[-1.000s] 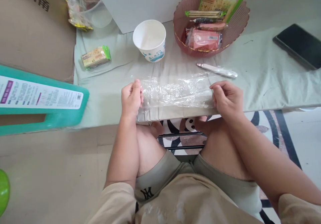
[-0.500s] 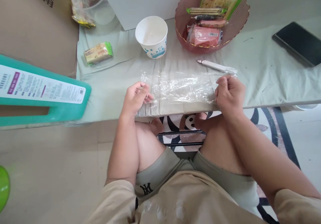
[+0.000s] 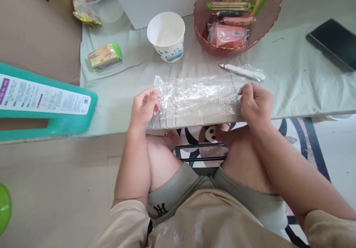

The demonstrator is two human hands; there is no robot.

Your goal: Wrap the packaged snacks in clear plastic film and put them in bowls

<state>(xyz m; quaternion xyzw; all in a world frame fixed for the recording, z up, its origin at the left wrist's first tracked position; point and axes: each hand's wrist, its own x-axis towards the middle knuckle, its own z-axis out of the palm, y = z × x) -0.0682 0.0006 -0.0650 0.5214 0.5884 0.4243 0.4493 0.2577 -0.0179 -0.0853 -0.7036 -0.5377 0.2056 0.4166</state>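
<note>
A crumpled sheet of clear plastic wrap point(image 3: 196, 98) lies stretched along the near edge of the low table point(image 3: 294, 88), which is covered in pale green cloth. My left hand point(image 3: 143, 107) pinches the wrap's left end with curled fingers. My right hand point(image 3: 256, 101) is closed on the right end. Both hands rest at the table's front edge, above my knees.
Behind the wrap lie a white utility knife point(image 3: 240, 72), a white paper cup point(image 3: 166, 36) and a pink bowl point(image 3: 264, 22) of snack packets. A wrapped biscuit pack point(image 3: 104, 55) sits at left, a black phone point(image 3: 332, 42) at right. A teal stool point(image 3: 44, 103) stands left.
The wrap has been pulled flatter and a little farther onto the table. My left hand has shifted from a loose, open-fingered touch to a pinch on the left end.
</note>
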